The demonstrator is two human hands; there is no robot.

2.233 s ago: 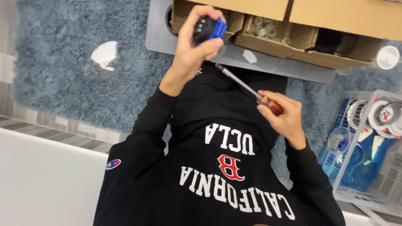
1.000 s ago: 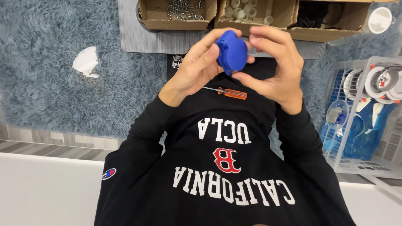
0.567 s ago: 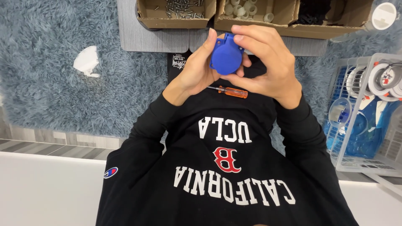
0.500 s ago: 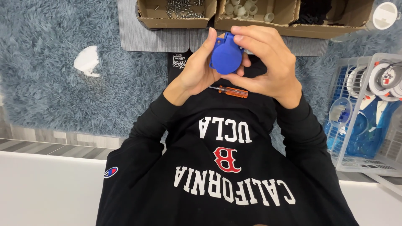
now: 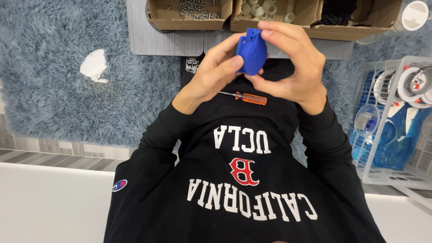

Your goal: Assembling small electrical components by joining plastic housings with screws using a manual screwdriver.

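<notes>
You are holding blue plastic part (image 5: 252, 51) up in front of chest with both hands. Your left hand (image 5: 215, 72) is closing around its left side, thumb pressing on front face. Your right hand (image 5: 288, 63) is wrapping it from right, fingers curling over top and bottom edge. Orange-handled screwdriver (image 5: 246, 97) is lying on your lap, just below hands. Beyond hands, cardboard boxes (image 5: 189, 13) with screws and small pieces are sitting on grey mat (image 5: 153, 40). Wire basket (image 5: 391, 121) is standing at right on shaggy blue rug (image 5: 49, 90).

Blue plastic part (image 5: 252, 51) between both hands' fingers (image 5: 225, 54), above screwdriver (image 5: 245, 97).
</notes>
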